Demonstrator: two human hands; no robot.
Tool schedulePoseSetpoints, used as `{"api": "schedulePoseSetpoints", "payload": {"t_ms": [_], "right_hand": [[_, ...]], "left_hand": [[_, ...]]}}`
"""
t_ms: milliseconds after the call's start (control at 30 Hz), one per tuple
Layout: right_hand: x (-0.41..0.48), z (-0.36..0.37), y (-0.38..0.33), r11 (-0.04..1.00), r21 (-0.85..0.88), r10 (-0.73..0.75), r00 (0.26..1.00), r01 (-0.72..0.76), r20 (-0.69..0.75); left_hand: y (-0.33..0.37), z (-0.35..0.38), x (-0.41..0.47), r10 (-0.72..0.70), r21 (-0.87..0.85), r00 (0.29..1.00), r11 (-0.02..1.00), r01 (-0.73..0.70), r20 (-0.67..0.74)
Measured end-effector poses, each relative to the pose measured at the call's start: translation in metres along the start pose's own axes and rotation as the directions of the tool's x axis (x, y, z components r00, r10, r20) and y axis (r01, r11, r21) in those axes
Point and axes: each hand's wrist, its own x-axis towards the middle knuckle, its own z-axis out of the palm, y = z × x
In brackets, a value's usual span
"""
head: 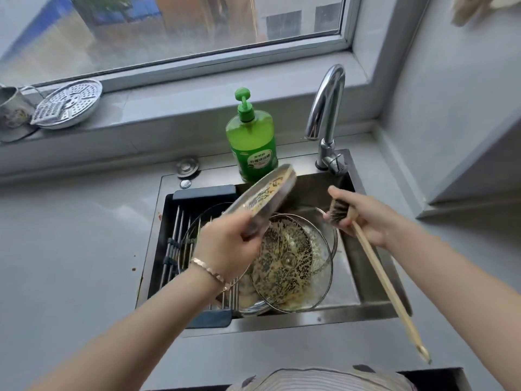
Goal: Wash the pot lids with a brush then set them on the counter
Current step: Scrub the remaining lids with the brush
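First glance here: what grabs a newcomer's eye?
The left hand grips a tilted steel-rimmed glass pot lid streaked with yellowish residue above the steel sink, while the right hand holds a wooden-handled dark-bristled brush. A second dirty glass lid lies in the sink below; a green pump bottle stands behind.

The surface left of the sink offers wide open room, with a narrower strip on its right. Inside, a drain rack fills the left half and a soiled glass lid covers the middle, seemingly atop another. A raised lid and brush hang above, while soap bottle and faucet block the back rim.
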Motion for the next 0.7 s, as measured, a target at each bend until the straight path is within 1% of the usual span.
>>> {"api": "schedulePoseSetpoints", "payload": {"t_ms": [33, 67, 100, 133, 167, 200, 233, 333, 400, 433, 467, 500, 533, 567, 600, 633, 667, 700], "right_hand": [[0.002, -0.006, 0.003, 1.000, 0.004, 0.028, 1.000, -0.028, -0.013], [0.006, -0.011, 0.007, 0.998, 0.002, 0.062, 0.998, -0.062, -0.026], [0.009, -0.015, 0.013, 0.994, 0.002, 0.105, 0.994, -0.105, -0.030], [0.012, -0.019, 0.018, 0.988, 0.011, 0.157, 0.987, -0.157, -0.022], [0.015, -0.021, 0.023, 0.978, 0.033, 0.208, 0.978, -0.207, -0.011], [0.018, -0.024, 0.027, 0.967, 0.062, 0.247, 0.969, -0.247, -0.002], [0.020, -0.024, 0.029, 0.959, 0.085, 0.271, 0.963, -0.271, 0.006], [0.023, -0.019, 0.032, 0.964, 0.052, 0.259, 0.965, -0.261, 0.037], [0.020, -0.012, 0.033, 0.974, 0.008, 0.225, 0.972, -0.226, 0.066], [0.018, -0.009, 0.033, 0.979, -0.034, 0.201, 0.977, -0.199, 0.076], [0.016, -0.006, 0.033, 0.979, -0.125, 0.172, 0.983, -0.163, 0.069], [0.012, -0.002, 0.034, 0.950, -0.290, 0.135, 0.990, -0.118, 0.039], [0.010, 0.001, 0.034, 0.869, -0.491, 0.076, 0.997, -0.065, 0.001], [0.007, 0.004, 0.033, 0.746, -0.666, -0.010, 1.000, -0.002, -0.014], [0.005, 0.008, 0.033, 0.612, -0.789, -0.106, 0.994, 0.063, -0.002], [0.004, 0.011, 0.032, 0.505, -0.855, -0.195, 0.981, 0.119, 0.021], [0.000, 0.016, 0.030, 0.432, -0.885, -0.270, 0.961, 0.173, 0.055], [-0.007, 0.022, 0.027, 0.382, -0.894, -0.342, 0.935, 0.232, 0.097]], "left_hand": [[0.005, -0.004, 0.004, -0.180, -0.118, 0.984, 0.977, 0.177, -0.015], [0.009, -0.006, 0.007, -0.353, -0.234, 0.935, 0.909, 0.344, 0.000], [0.012, -0.009, 0.010, -0.496, -0.331, 0.868, 0.814, 0.477, 0.030], [0.014, -0.011, 0.012, -0.591, -0.404, 0.804, 0.721, 0.563, 0.064], [0.015, -0.012, 0.013, -0.646, -0.449, 0.756, 0.647, 0.616, 0.104], [0.015, -0.011, 0.013, -0.676, -0.468, 0.723, 0.597, 0.652, 0.144], [0.015, -0.010, 0.012, -0.693, -0.468, 0.700, 0.567, 0.678, 0.174], [0.016, -0.001, 0.006, -0.725, -0.445, 0.659, 0.532, 0.721, 0.201], [0.016, 0.004, 0.003, -0.732, -0.427, 0.651, 0.533, 0.731, 0.201], [0.016, 0.006, 0.002, -0.732, -0.420, 0.651, 0.535, 0.733, 0.202], [0.016, 0.007, 0.001, -0.731, -0.417, 0.653, 0.541, 0.731, 0.198], [0.016, 0.008, 0.000, -0.727, -0.414, 0.658, 0.547, 0.727, 0.196], [0.017, 0.009, 0.000, -0.721, -0.412, 0.665, 0.555, 0.722, 0.194], [0.018, 0.010, -0.001, -0.715, -0.408, 0.672, 0.564, 0.718, 0.194], [0.019, 0.012, -0.002, -0.708, -0.400, 0.679, 0.574, 0.714, 0.195], [0.019, 0.013, -0.002, -0.702, -0.387, 0.684, 0.586, 0.712, 0.196], [0.019, 0.015, -0.002, -0.696, -0.370, 0.691, 0.600, 0.709, 0.196], [0.019, 0.017, -0.002, -0.689, -0.354, 0.698, 0.614, 0.706, 0.196]]}}
